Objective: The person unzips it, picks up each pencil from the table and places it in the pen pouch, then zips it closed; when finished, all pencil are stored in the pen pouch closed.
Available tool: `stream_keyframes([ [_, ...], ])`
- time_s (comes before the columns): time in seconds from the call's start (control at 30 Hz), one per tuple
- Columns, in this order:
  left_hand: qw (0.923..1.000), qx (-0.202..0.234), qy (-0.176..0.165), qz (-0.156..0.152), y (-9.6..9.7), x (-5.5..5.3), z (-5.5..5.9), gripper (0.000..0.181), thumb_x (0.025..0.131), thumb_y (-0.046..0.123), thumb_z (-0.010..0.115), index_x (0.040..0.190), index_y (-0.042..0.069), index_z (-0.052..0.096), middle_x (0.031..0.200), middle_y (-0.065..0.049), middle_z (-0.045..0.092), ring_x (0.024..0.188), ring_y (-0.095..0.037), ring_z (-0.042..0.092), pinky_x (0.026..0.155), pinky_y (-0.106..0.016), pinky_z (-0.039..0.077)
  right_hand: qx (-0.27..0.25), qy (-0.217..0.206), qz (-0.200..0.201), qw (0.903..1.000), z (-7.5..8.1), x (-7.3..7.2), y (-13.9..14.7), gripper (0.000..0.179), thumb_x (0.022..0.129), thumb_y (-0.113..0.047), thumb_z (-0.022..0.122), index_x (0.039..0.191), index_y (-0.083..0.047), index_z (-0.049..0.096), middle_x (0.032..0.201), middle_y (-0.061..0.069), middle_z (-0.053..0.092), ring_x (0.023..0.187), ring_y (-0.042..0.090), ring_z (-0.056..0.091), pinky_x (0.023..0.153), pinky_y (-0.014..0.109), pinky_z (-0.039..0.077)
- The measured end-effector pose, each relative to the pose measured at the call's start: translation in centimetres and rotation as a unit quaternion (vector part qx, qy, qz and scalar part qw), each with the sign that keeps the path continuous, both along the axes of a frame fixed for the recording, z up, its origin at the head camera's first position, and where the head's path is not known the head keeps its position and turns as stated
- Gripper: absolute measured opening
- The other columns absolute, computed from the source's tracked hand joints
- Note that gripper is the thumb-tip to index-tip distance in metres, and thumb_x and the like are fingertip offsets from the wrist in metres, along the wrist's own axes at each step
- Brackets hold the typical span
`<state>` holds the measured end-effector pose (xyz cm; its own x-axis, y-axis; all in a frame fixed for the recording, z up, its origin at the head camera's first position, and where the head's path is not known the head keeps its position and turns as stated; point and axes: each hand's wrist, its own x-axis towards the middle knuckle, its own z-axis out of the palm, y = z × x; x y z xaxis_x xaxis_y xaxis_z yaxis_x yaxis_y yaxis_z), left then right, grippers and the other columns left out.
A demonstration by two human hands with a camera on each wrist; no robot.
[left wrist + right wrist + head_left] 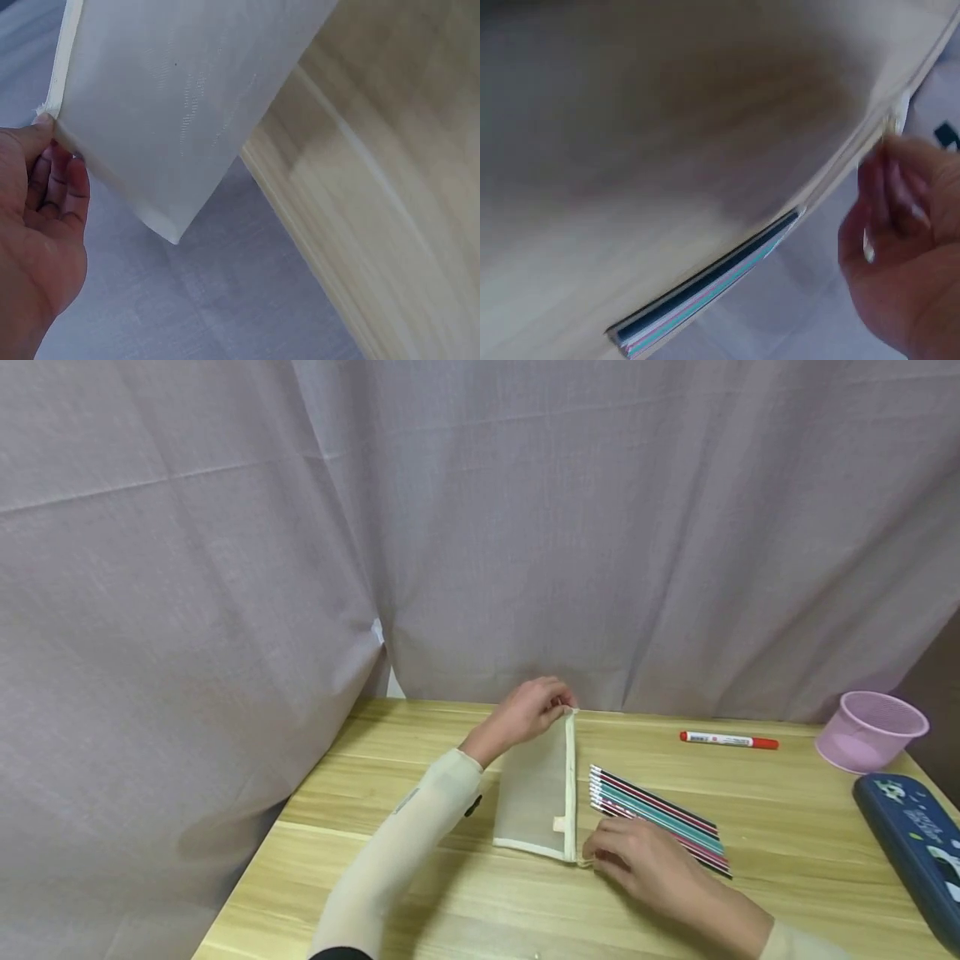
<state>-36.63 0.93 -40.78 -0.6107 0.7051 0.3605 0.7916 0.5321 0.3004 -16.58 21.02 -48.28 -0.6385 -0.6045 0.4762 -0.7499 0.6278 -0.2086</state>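
hold the pouch [531, 793], likely light and flexible, by its edging [571, 789]: left hand [534, 710] pinches the far end, right hand [641, 862] pinches the near-end loop [584, 863].

The left arm [408, 852] is stretched forward, and the left hand [531, 710] pinches between thumb [31, 139] and bent fingers [78, 181]. In the head view the right hand [641, 864] is lower, with its fingers curled and pinching also.
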Motion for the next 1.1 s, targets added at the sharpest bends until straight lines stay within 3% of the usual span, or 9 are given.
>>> stream_keyframes([
  [0.13,0.9990,0.031,-0.019,-0.026,-0.4,1.2,-0.3,0.010,0.104,0.017,0.068,0.109,0.012,0.075,0.104,0.000,0.074,0.094,-0.010,0.066,0.081,-0.015,0.054,-0.013,-0.089,0.036,0.9953,0.7,-0.4,0.4,0.022,0.084,-0.011,0.087,0.097,-0.026,0.076,0.091,-0.020,0.070,0.083,-0.006,0.062,0.068,0.020,0.056],
  [0.2,0.9976,0.047,-0.028,-0.042,-0.5,1.8,-0.4,0.010,0.104,0.016,0.068,0.110,0.011,0.074,0.104,-0.001,0.073,0.092,-0.009,0.065,0.080,-0.013,0.053,-0.030,-0.119,0.033,0.9919,1.2,-0.6,0.6,0.019,0.087,-0.012,0.085,0.097,-0.026,0.076,0.089,-0.022,0.068,0.082,-0.007,0.060,0.067,0.019,0.054],
  [0.33,0.9936,0.078,-0.043,-0.070,-0.8,3.1,-0.4,0.010,0.103,0.015,0.068,0.111,0.011,0.074,0.105,-0.001,0.073,0.090,-0.008,0.064,0.078,-0.011,0.052,-0.091,-0.146,-0.046,0.9841,2.1,-1.1,0.9,0.014,0.092,-0.015,0.081,0.097,-0.025,0.072,0.084,-0.022,0.065,0.076,-0.007,0.056,0.062,0.020,0.051],
  [0.47,0.9903,0.093,-0.060,-0.083,-0.9,4.4,-0.3,0.011,0.104,0.017,0.067,0.113,0.014,0.073,0.105,0.003,0.072,0.088,-0.003,0.061,0.075,-0.010,0.052,-0.148,-0.176,-0.127,0.9650,2.6,-1.5,1.2,0.008,0.098,-0.015,0.075,0.104,-0.021,0.072,0.088,-0.011,0.072,0.075,-0.004,0.059,0.063,0.020,0.053],
  [0.53,0.9893,0.097,-0.068,-0.086,-0.8,5.0,-0.3,0.011,0.105,0.018,0.067,0.114,0.015,0.073,0.105,0.004,0.072,0.087,-0.002,0.060,0.074,-0.010,0.053,-0.164,-0.199,-0.138,0.9563,2.5,-1.7,1.2,0.008,0.100,-0.016,0.073,0.108,-0.019,0.073,0.092,-0.007,0.076,0.077,-0.002,0.062,0.066,0.020,0.055],
  [0.73,0.9860,0.109,-0.075,-0.101,-0.4,6.2,-0.5,0.012,0.104,0.016,0.068,0.114,0.013,0.074,0.106,0.002,0.074,0.085,-0.001,0.060,0.073,-0.010,0.052,-0.191,-0.251,-0.116,0.9418,2.2,-2.0,1.1,0.006,0.101,-0.022,0.072,0.107,-0.019,0.074,0.093,-0.007,0.076,0.079,0.006,0.067,0.067,0.022,0.057],
  [0.9,0.9885,0.109,-0.053,-0.091,-0.3,6.7,-0.7,0.012,0.104,0.017,0.068,0.113,0.013,0.074,0.106,0.003,0.074,0.085,0.000,0.060,0.074,-0.008,0.052,-0.211,-0.281,-0.085,0.9322,2.0,-1.7,0.8,0.006,0.103,-0.019,0.069,0.106,-0.017,0.074,0.093,-0.003,0.076,0.079,0.008,0.067,0.065,0.023,0.056],
  [0.97,0.9890,0.112,-0.044,-0.086,-0.3,6.8,-0.9,0.011,0.104,0.017,0.068,0.113,0.013,0.074,0.107,0.003,0.074,0.086,-0.001,0.061,0.075,-0.007,0.052,-0.216,-0.281,-0.074,0.9324,2.0,-1.5,0.6,0.007,0.103,-0.016,0.068,0.107,-0.017,0.074,0.095,-0.003,0.076,0.080,0.006,0.068,0.066,0.023,0.057],
  [1.1,0.9907,0.114,-0.029,-0.069,-0.5,6.9,-1.2,0.011,0.104,0.017,0.068,0.112,0.013,0.073,0.109,0.003,0.075,0.089,-0.002,0.062,0.078,-0.005,0.051,-0.214,-0.254,-0.056,0.9415,2.0,-1.6,0.0,0.010,0.101,-0.010,0.069,0.107,-0.017,0.074,0.099,-0.005,0.076,0.084,0.003,0.067,0.071,0.022,0.058],
])
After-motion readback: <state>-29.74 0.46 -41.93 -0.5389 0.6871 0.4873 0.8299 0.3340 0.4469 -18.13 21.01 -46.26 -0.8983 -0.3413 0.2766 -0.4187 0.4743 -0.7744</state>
